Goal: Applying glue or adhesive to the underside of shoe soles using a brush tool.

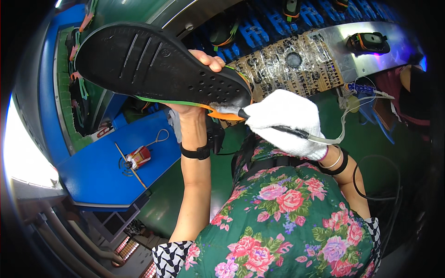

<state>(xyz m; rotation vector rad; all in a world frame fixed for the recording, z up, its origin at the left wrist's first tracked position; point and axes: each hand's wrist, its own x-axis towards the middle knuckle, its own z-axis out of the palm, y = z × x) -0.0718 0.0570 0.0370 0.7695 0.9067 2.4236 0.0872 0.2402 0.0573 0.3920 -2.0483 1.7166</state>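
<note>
A long black shoe sole [153,74] is raised at the upper left, underside up, with grooves at one end and small holes near the other. Green and orange edging runs around it. My left hand [189,110] grips it from below, with fingertips wrapped over the far edge. My right hand [287,121], in a white knit glove, is closed around a dark brush [243,114] fed by a clear tube [331,140]. The brush tip touches the orange edge of the sole, beside a whitish, wet-looking smear [225,109].
Beyond my hands is a bench covered with taped cardboard [278,60], with a metal surface bearing a dark shoe [368,43]. Blue racks [310,18] hold more shoes. On the left, a blue table [92,171] carries a red container [140,157] and sticks. Another person [394,88] is at far right.
</note>
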